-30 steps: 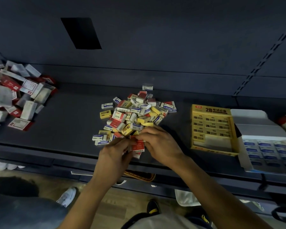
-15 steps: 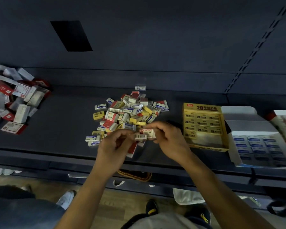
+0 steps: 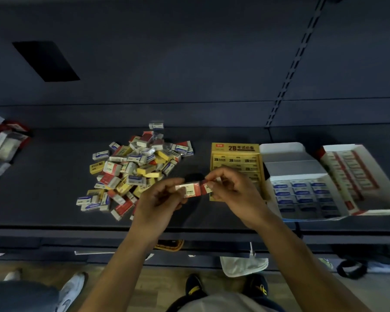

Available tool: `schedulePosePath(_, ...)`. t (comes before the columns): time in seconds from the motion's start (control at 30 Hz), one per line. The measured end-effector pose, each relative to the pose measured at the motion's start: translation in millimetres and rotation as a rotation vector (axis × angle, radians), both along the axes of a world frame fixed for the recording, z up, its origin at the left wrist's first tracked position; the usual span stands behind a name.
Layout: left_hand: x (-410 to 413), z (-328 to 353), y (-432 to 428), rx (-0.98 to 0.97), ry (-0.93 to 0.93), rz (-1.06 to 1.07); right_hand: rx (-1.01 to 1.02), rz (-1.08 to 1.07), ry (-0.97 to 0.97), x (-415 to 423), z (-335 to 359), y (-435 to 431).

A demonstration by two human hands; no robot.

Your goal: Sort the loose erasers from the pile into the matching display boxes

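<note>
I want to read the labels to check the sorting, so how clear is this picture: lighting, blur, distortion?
Head view: dim overall, the dark shelf swallowing detail; the wide lens bends its edges. The pile is soft, its small print unreadable. The yellow box shows a legible "2B". Motion blur smears the red box at far right. The erasers held between the left hand and right hand are brighter but blurred.

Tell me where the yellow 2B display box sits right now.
The yellow 2B display box sits right of the eraser pile, against the blue-and-white box, partly behind the right hand.
</note>
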State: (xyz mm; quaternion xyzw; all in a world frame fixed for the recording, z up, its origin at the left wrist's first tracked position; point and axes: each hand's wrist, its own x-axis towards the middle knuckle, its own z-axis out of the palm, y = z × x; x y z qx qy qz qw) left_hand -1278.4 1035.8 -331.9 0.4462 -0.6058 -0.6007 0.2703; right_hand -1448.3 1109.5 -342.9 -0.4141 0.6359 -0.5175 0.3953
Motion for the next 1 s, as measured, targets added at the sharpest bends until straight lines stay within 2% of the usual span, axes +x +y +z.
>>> schedulePosePath(0.2, -31.3, 5.7, 18.0, -0.094, -0.077, -0.134, 0.066, -0.008, 0.073, -28.9, -1.8, 20.9)
schedulePosePath(0.47, -64.6, -0.3, 29.4, -0.025, -0.061, -0.162, 0.059, -0.069, 0.047, -59.2, -1.1, 45.0)
schedulePosePath(0.67, -86.8, -1.9, 37.2, -0.106, -0.071, -0.246, 0.071, -0.129, 0.013, -81.0, 1.0, 64.1)
schedulePosePath(1.0, -134.6, 5.3, 54.7, -0.354, -0.233, -0.381, 0.077, -0.199, 0.058, -122.0, 6.4, 98.8)
